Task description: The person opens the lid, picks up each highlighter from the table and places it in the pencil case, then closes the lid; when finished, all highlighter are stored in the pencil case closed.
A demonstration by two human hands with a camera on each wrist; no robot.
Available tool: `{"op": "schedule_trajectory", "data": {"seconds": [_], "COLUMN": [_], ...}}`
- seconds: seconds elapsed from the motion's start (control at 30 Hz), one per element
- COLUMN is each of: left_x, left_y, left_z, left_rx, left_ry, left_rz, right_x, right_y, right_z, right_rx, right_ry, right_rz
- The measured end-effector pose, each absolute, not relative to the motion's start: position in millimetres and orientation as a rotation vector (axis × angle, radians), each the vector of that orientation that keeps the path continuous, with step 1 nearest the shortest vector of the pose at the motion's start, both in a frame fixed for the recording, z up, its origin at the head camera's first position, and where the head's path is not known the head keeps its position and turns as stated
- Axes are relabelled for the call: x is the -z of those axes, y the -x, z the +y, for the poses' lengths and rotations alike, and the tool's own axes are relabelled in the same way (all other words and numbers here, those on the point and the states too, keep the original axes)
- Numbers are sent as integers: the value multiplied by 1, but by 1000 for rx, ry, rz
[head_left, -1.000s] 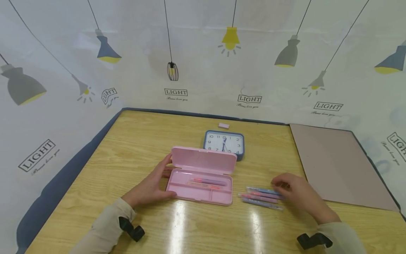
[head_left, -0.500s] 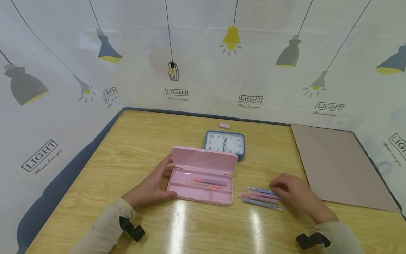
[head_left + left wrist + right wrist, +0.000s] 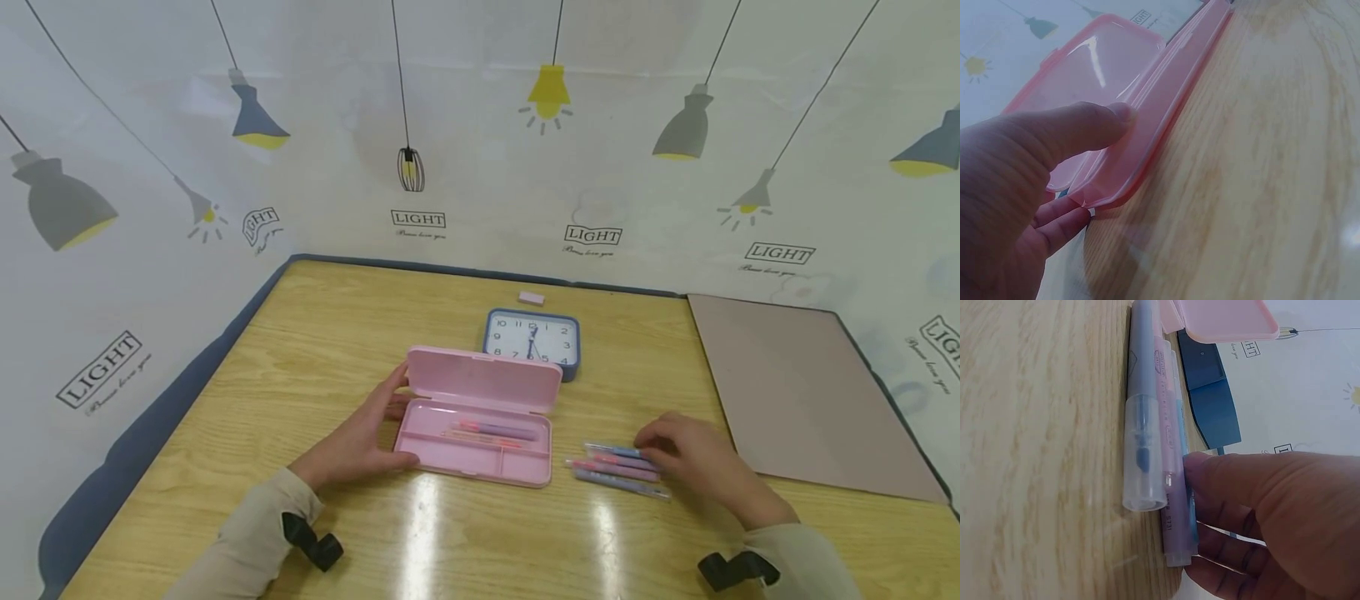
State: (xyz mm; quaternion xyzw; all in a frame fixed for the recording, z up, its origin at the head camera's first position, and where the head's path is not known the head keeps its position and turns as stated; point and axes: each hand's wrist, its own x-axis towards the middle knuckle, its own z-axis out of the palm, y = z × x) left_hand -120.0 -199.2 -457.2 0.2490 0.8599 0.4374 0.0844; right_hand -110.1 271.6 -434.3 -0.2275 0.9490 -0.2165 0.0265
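A pink pencil case (image 3: 453,461) stands open on the table, its lid (image 3: 483,379) tilted up at the back. My left hand (image 3: 356,442) grips the case at its left end, thumb on the front wall and fingers round the end. Inside lie slim pink and purple pens (image 3: 498,430). To the right of the case, several pens lie side by side: a grey-blue one with a clear cap (image 3: 1144,456), a pink-purple one (image 3: 1172,487) and a light blue pen (image 3: 1180,422). My right hand (image 3: 697,462) pinches the light blue pen near its right end.
A blue-framed clock (image 3: 532,336) is right behind the pencil case lid. Farther back lies a small pink eraser (image 3: 532,297). A flat pinkish-brown board (image 3: 810,392) covers the table's right back part. A printed curtain (image 3: 480,150) closes off the back and sides.
My right hand has shifted slightly left along the pens, its fingers closer over the light blue one. The left hand and the pencil case have stayed in place.
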Motion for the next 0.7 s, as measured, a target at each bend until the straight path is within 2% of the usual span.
{"op": "schedule_trajectory", "data": {"seconds": [0.7], "left_x": [459], "left_y": [121], "left_z": [-200], "left_rx": [-1319], "left_ry": [-764], "left_rz": [2562], "right_x": [434], "right_y": [109], "right_z": [272], "right_rx": [655], "right_ry": [708], "right_rz": [2960]}}
